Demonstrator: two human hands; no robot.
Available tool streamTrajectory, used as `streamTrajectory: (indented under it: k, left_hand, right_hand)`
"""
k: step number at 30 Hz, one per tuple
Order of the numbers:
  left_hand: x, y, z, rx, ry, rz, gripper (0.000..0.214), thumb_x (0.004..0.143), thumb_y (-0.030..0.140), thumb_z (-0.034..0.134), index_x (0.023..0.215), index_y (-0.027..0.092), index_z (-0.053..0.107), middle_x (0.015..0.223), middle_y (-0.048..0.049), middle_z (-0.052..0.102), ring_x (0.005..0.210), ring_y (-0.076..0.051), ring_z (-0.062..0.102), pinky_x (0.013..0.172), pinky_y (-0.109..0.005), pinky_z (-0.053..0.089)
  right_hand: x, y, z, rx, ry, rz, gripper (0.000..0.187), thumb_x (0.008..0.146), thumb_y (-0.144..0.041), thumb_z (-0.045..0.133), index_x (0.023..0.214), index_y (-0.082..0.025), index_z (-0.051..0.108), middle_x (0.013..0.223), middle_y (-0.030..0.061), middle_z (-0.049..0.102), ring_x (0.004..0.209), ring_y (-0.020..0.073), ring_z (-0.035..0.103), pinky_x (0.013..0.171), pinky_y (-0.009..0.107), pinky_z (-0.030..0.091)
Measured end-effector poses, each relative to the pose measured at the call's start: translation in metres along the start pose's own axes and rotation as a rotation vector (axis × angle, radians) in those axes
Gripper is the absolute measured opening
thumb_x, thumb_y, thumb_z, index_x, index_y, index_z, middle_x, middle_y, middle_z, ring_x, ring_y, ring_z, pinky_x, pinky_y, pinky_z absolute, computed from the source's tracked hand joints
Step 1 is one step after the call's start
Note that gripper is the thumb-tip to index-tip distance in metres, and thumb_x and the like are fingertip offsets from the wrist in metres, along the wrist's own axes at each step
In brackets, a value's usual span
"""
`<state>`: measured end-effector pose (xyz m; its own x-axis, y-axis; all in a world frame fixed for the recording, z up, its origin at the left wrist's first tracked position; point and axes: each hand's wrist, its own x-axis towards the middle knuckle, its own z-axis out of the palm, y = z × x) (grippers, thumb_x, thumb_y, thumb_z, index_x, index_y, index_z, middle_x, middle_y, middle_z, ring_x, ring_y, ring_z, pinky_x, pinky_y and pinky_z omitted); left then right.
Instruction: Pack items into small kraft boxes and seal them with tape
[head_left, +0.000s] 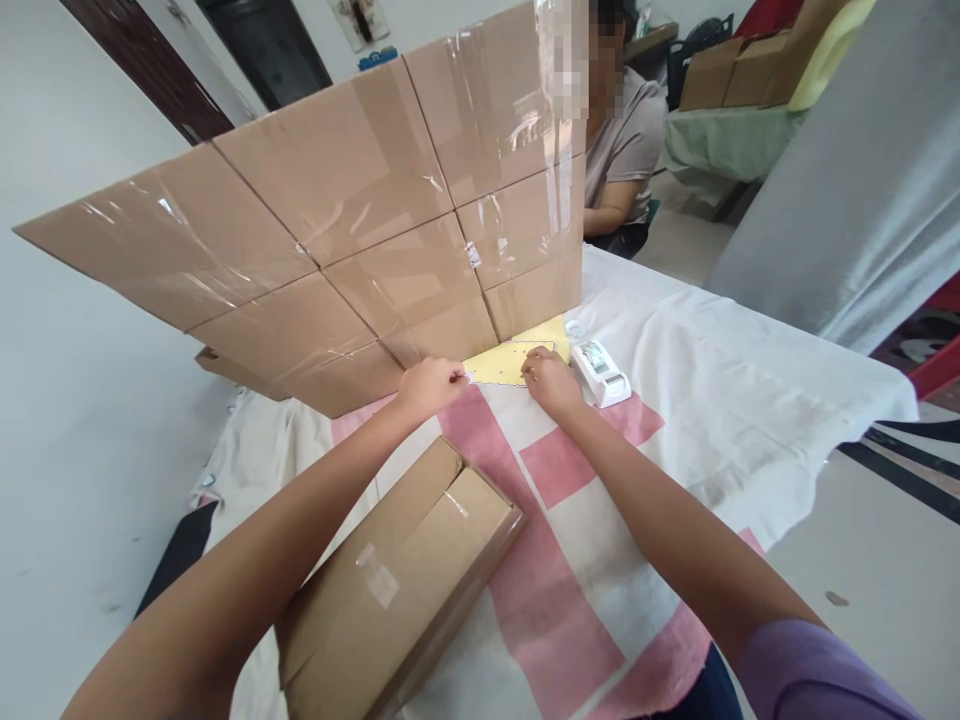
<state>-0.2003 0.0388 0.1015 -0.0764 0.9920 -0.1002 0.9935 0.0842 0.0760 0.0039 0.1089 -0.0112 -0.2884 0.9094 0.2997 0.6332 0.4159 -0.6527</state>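
Observation:
On the table, at the foot of a cardboard wall, lies a yellow sheet (495,368) with a few small dark dots and a thin pale outline on it. My left hand (433,388) is closed at the sheet's left end, fingertips pinched together by a small whitish bit; what they hold is too small to name. My right hand (551,382) hovers over or rests on the sheet's right part, its fingers curled inward. Whatever may be between them cannot be made out. Just right of that hand sits a small white device (600,373) with a window on top.
A tall taped cardboard wall (382,215) stands across the table's far side. A closed cardboard box (390,590) lies close to me between my forearms. Pink-and-white cloth (555,590) covers the table. Behind the wall, a person (630,150) sits at the right.

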Motion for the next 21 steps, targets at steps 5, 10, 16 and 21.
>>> streamTrajectory:
  k: [5, 10, 16, 21]
  left_hand:
    - [-0.009, 0.001, 0.002, 0.038, 0.026, 0.057, 0.022, 0.088, 0.036, 0.054, 0.081, 0.027, 0.072, 0.085, -0.0019, 0.074, 0.082, -0.021, 0.065, 0.065, -0.031, 0.038]
    - [-0.019, -0.001, -0.003, 0.043, 0.036, 0.064, 0.027, 0.090, 0.041, 0.049, 0.086, 0.028, 0.073, 0.088, -0.0017, 0.076, 0.083, -0.021, 0.066, 0.063, -0.030, 0.036]
    - [-0.028, 0.001, -0.006, 0.049, 0.046, 0.052, 0.028, 0.091, 0.041, 0.051, 0.087, 0.028, 0.076, 0.087, -0.0023, 0.077, 0.082, -0.021, 0.067, 0.062, -0.030, 0.037]
    - [-0.036, 0.006, -0.015, 0.041, 0.041, 0.090, 0.030, 0.093, 0.043, 0.050, 0.090, 0.029, 0.076, 0.089, -0.0005, 0.077, 0.081, -0.020, 0.067, 0.062, -0.030, 0.037]
  right_hand:
    - [-0.002, -0.001, 0.006, -0.073, -0.082, -0.041, 0.027, 0.088, -0.007, 0.057, 0.072, -0.017, 0.075, 0.116, 0.0164, 0.070, 0.110, 0.0331, 0.059, 0.082, 0.041, 0.053]
    - [0.001, 0.004, 0.006, -0.043, -0.050, -0.065, 0.027, 0.090, -0.006, 0.057, 0.083, -0.017, 0.081, 0.111, 0.0163, 0.069, 0.106, 0.0312, 0.063, 0.088, 0.042, 0.054]
    - [0.001, 0.005, 0.003, 0.060, 0.047, -0.069, 0.035, 0.089, -0.004, 0.055, 0.108, -0.018, 0.080, 0.117, 0.0140, 0.071, 0.101, 0.0276, 0.068, 0.085, 0.040, 0.055]
    - [-0.006, -0.016, -0.007, 0.379, 0.079, -0.189, 0.022, 0.092, -0.020, 0.060, 0.103, -0.020, 0.079, 0.105, 0.0082, 0.074, 0.084, 0.0200, 0.066, 0.075, 0.034, 0.052]
